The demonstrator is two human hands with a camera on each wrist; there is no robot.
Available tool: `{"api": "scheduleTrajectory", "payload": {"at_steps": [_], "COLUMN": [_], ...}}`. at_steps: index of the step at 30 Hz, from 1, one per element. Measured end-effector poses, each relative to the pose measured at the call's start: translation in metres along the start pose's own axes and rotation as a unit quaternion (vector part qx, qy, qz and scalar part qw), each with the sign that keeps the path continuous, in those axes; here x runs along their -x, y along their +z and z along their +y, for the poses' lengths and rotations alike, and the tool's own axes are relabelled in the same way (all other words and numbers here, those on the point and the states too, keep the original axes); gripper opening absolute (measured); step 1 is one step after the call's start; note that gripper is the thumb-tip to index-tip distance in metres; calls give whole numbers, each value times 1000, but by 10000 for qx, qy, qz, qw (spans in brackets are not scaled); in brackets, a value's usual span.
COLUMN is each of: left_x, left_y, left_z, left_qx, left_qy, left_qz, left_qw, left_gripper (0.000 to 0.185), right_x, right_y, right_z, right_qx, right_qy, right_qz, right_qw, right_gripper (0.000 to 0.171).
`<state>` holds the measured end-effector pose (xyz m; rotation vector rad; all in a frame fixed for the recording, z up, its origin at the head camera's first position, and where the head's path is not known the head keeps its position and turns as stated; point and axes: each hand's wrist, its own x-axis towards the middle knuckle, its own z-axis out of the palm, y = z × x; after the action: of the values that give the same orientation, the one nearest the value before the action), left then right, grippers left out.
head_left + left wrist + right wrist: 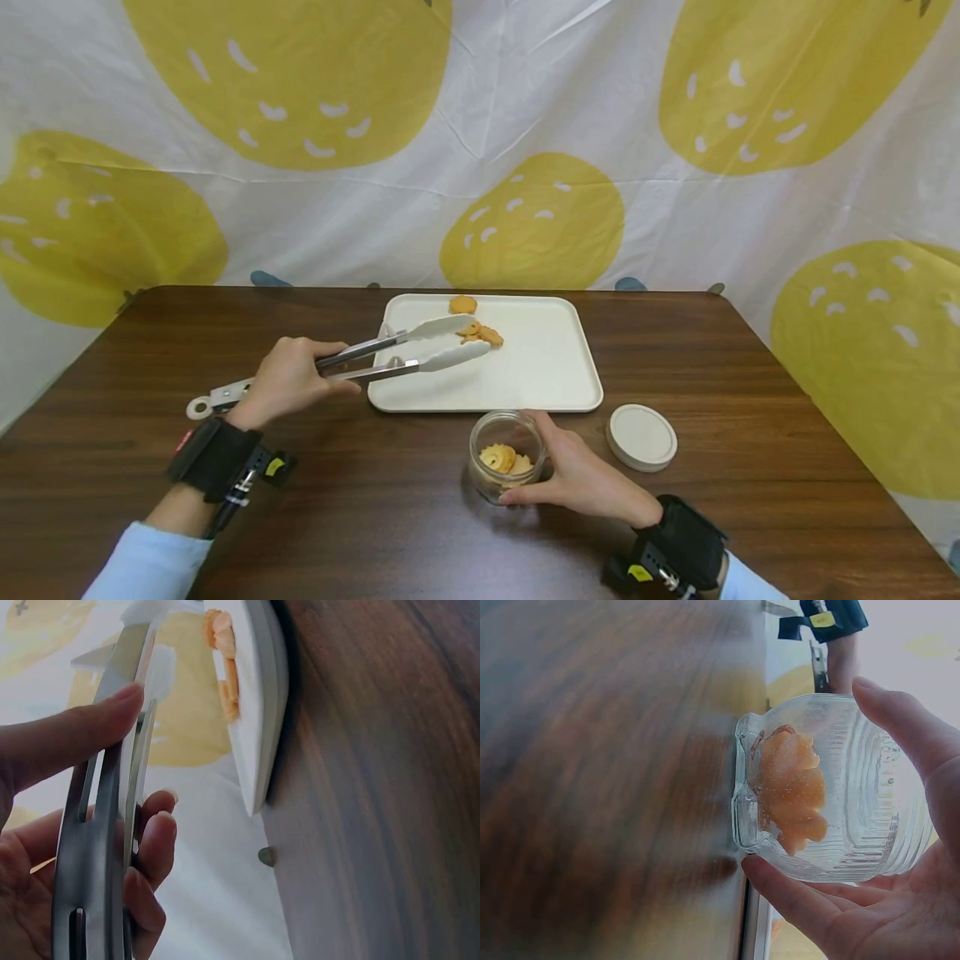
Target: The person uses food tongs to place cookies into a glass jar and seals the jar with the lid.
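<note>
In the head view my left hand [288, 379] holds metal tongs [442, 327] with pale tips, spread apart over the white tray [551, 362]. Thumb and fingers lie on opposite arms of the tongs in the left wrist view. Between and beside the tips, a few cookies [489, 336] lie on the tray, and another cookie [462, 304] sits near its far edge. My right hand [581, 475] grips a lidless glass jar [862, 787] from the right, thumb on the near side. Scalloped cookies [498, 457] rest in the bottom of the upright jar.
A round white lid [642, 437] lies on the brown wooden table [360, 517], right of the jar. Behind the table's far edge hangs a white cloth [337, 221] with large yellow fruit shapes.
</note>
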<state>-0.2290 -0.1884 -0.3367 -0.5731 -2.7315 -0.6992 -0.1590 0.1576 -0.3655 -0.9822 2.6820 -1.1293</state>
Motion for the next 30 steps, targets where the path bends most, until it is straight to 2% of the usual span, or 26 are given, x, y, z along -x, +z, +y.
{"api": "scheduleTrajectory", "payload": {"at_steps": [6,15,30], "left_x": [-10,-26,-36], "left_y": [8,22,33], "left_z": [1,5,11], "left_qx": [-130,-219,-113], "left_qy": [-252,-481,-954], "left_qz": [8,-253,-511], "left_qw": [9996,9983,9941], "left_gripper": [60,65,67], "right_x": [0,0,1], "right_y": [-1,0,0], "right_z": [-1,-2,-2], "right_qx": [-47,-115,-289], "right_qy": [-2,-70,51], "right_qz": [-29,-15,-99], "right_qw": [10000,9999,9995], "right_gripper": [79,79,80]}}
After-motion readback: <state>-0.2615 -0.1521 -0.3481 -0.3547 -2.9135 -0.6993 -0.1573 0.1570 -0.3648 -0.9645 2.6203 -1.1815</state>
